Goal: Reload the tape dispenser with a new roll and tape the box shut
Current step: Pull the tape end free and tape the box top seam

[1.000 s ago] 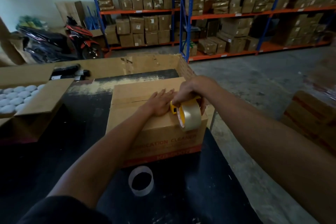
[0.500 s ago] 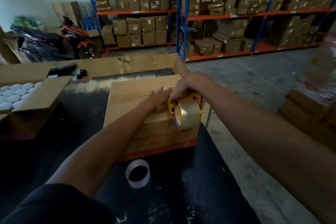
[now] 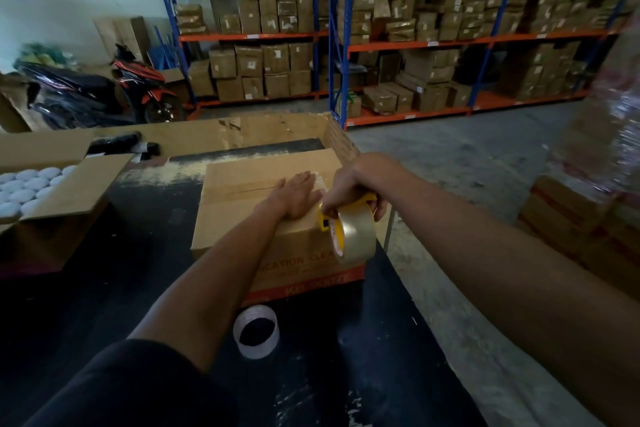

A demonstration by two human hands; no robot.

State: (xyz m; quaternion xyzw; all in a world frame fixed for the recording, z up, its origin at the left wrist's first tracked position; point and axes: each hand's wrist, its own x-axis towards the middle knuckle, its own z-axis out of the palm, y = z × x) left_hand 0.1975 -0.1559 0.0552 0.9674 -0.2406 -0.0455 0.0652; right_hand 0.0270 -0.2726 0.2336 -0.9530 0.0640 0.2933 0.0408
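Note:
A closed cardboard box [image 3: 242, 211] with red print on its near side sits on the black table [image 3: 138, 288]. My left hand [image 3: 298, 196] lies flat on the box top, fingers spread, over the flap seam near the right end. My right hand [image 3: 353, 184] grips a yellow tape dispenser [image 3: 327, 222] loaded with a full roll of clear tape [image 3: 358, 236], held at the box's right near corner. An empty tape core [image 3: 255, 331] lies on the table in front of the box.
An open carton of white round caps [image 3: 24, 185] stands at the left. A large flat cardboard sheet [image 3: 270, 130] lies behind the box. The table's right edge drops to a concrete floor [image 3: 467, 166]. Stacked boxes [image 3: 571, 229] sit at the right; shelving and a motorbike [image 3: 104, 94] lie beyond.
My left hand has flattened and slid a little further along the box top. The dispenser in my right hand has stayed at the right near corner.

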